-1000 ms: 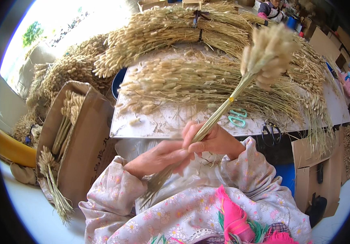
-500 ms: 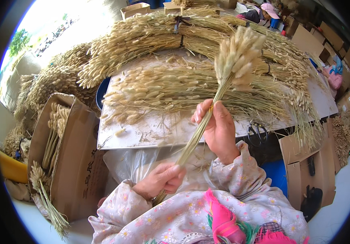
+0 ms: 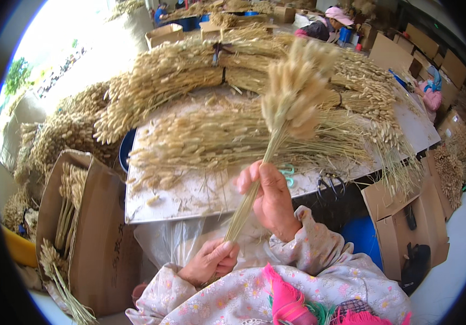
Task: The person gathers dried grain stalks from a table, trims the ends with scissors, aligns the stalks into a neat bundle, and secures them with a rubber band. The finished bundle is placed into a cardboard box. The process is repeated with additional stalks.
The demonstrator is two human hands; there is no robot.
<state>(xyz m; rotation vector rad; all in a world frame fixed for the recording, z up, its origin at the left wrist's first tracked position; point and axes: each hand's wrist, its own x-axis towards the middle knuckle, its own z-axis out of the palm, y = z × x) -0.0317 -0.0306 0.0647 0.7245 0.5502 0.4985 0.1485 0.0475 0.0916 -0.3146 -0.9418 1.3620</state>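
A bunch of dried bunny-tail grass (image 3: 292, 92) slants up and to the right in front of me, fluffy heads on top. My right hand (image 3: 271, 197) is closed round its stems below the heads, thumb and fingers pinching them. Lower down, my left hand (image 3: 211, 261) grips the stem ends, which it partly hides. Behind the bunch, a thick layer of loose grass stalks (image 3: 233, 141) lies across the white table (image 3: 189, 203). Green-handled scissors (image 3: 287, 174) and a black-handled pair of scissors (image 3: 330, 185) rest near the table's front edge.
Larger tied grass bundles (image 3: 173, 70) curve along the table's back. A cardboard box (image 3: 100, 238) with small bunches stands at the left, and an open box (image 3: 406, 227) at the right. Two people, one in a pink cap (image 3: 338, 16), are farther back at the right.
The view has tilted up, so the table sits lower in the picture. Both hands keep hold of the bunch, which now stands slightly farther left. The green-handled scissors have come into sight.
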